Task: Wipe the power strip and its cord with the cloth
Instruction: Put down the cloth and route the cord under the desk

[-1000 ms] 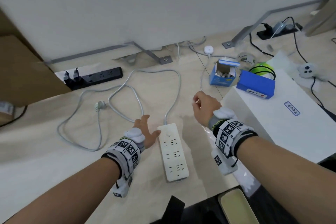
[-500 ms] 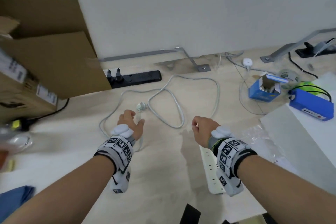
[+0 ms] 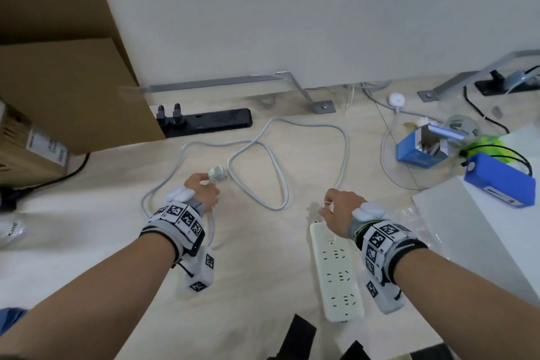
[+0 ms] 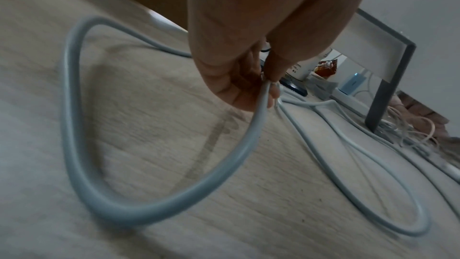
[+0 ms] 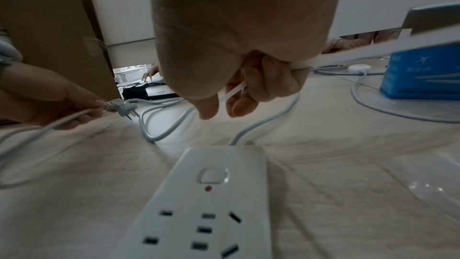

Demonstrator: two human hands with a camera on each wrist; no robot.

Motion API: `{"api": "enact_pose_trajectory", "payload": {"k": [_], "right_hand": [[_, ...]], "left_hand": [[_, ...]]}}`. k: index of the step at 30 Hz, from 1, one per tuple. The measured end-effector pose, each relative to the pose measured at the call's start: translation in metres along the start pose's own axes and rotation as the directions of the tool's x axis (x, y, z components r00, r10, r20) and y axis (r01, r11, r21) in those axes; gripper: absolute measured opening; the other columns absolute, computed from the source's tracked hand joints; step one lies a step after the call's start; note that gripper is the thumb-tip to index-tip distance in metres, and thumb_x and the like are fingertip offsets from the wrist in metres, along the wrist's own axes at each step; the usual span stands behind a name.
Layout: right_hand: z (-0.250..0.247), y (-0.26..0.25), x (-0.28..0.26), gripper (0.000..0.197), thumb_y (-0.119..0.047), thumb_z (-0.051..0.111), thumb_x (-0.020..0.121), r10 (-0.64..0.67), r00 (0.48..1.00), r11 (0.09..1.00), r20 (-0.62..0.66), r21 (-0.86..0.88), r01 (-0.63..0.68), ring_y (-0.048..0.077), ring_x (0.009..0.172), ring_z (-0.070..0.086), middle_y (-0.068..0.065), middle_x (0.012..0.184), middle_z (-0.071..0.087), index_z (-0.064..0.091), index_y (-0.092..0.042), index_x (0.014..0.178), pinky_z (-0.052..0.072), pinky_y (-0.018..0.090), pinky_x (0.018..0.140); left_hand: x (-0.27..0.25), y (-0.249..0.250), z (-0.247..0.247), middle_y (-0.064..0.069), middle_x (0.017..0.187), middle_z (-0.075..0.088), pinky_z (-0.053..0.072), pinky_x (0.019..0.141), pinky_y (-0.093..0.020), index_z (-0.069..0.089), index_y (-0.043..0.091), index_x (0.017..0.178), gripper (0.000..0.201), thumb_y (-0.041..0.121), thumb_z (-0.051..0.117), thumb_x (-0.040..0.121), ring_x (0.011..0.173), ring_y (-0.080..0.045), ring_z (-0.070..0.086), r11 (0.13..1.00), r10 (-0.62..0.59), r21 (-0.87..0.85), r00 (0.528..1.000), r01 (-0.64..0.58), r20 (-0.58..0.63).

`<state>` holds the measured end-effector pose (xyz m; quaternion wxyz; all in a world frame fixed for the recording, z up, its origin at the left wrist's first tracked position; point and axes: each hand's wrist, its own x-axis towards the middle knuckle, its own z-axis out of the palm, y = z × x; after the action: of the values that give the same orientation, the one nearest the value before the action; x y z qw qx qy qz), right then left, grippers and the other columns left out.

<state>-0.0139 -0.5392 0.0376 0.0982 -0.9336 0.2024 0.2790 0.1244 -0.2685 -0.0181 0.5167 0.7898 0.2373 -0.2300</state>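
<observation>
The white power strip (image 3: 336,269) lies flat on the pale desk, socket side up, its switch end (image 5: 212,174) just under my right hand (image 3: 325,207). My right hand (image 5: 224,105) is curled round a thin white strip (image 5: 232,90), not round the cord. The grey cord (image 3: 257,172) runs from the power strip in loose loops across the desk. My left hand (image 3: 204,180) pinches the cord just behind its plug (image 3: 216,174), which is lifted a little; the plug (image 5: 122,107) points right. A bit of blue fabric (image 3: 11,317) shows at the lower left edge.
Cardboard boxes (image 3: 73,90) stand at the left, a black power strip (image 3: 204,123) along the partition wall behind the loops. A blue carton (image 3: 420,149), a blue battery pack (image 3: 499,181) and a white box (image 3: 482,228) crowd the right side.
My left hand left the power strip's side, went left and forward, and took hold of the cord at the plug. The right hand stayed over the power strip's switch end. My view swung left.
</observation>
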Motion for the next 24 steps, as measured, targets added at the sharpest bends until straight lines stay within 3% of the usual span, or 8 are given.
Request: {"api": "enact_pose_trajectory", "payload": {"k": [4,8,11,17,21,24], "right_hand": [[0.007,0.001,0.0,0.056,-0.068,0.046,0.08,0.012,0.998,0.998,0.067,-0.055,-0.008,0.025,0.087,0.059,0.001,0.106,0.06,0.042,-0.023,0.114,0.048,0.034,0.072],[0.007,-0.005,-0.007,0.08,-0.08,0.049,0.068,0.029,0.996,0.996,0.081,-0.088,-0.022,0.025,0.082,0.058,0.004,0.106,0.06,0.035,-0.02,0.12,0.05,0.035,0.07],[0.01,-0.006,-0.012,0.09,-0.085,0.051,0.06,0.032,0.995,0.995,0.097,-0.098,-0.022,0.024,0.077,0.056,0.002,0.099,0.06,0.033,-0.02,0.119,0.047,0.034,0.064],[0.019,-0.008,-0.016,0.073,-0.072,0.051,0.064,0.04,0.993,0.998,0.11,-0.052,-0.035,0.021,0.068,0.057,-0.002,0.082,0.054,0.032,-0.02,0.111,0.047,0.031,0.059],[0.023,-0.008,-0.018,0.069,-0.072,0.051,0.062,0.005,0.983,0.997,0.186,-0.079,0.01,0.022,0.073,0.058,-0.001,0.089,0.057,0.035,-0.021,0.107,0.05,0.035,0.067],[0.013,-0.004,-0.02,0.064,-0.068,0.053,0.069,0.016,0.971,0.992,0.237,-0.122,0.013,0.021,0.076,0.056,-0.001,0.093,0.056,0.037,-0.021,0.111,0.044,0.032,0.061]], "left_hand": [[-0.011,-0.003,-0.007,-0.014,0.085,0.06,0.046,0.053,-0.029,0.047,0.006,0.123,0.036,-0.002,0.05,0.089,0.061,-0.024,0.057,0.984,0.161,0.079,0.987,-0.161,0.013],[-0.023,-0.006,-0.001,-0.01,0.081,0.058,0.045,0.053,-0.031,0.047,0.024,0.103,0.026,0.001,0.041,0.092,0.06,-0.024,0.054,0.942,0.326,0.067,0.944,-0.329,0.053],[-0.037,-0.007,0.006,-0.005,0.079,0.059,0.047,0.056,-0.032,0.051,0.024,0.1,0.026,0.001,0.043,0.092,0.061,-0.021,0.056,0.906,0.407,0.083,0.909,-0.414,0.096],[-0.047,-0.005,0.019,-0.009,0.083,0.064,0.052,0.063,-0.039,0.055,0.035,0.094,0.033,0.003,0.05,0.09,0.063,-0.019,0.06,0.884,0.43,0.104,0.879,-0.456,0.207],[-0.05,-0.005,0.024,-0.004,0.089,0.065,0.056,0.071,-0.042,0.048,0.031,0.114,0.031,0.012,0.054,0.09,0.076,-0.025,0.066,0.858,0.396,0.243,0.883,-0.453,0.25],[-0.043,-0.004,0.018,0.001,0.093,0.063,0.053,0.068,-0.036,0.04,0.032,0.124,0.038,0.017,0.051,0.092,0.074,-0.022,0.063,0.817,0.354,0.401,0.909,-0.415,0.221]]}}
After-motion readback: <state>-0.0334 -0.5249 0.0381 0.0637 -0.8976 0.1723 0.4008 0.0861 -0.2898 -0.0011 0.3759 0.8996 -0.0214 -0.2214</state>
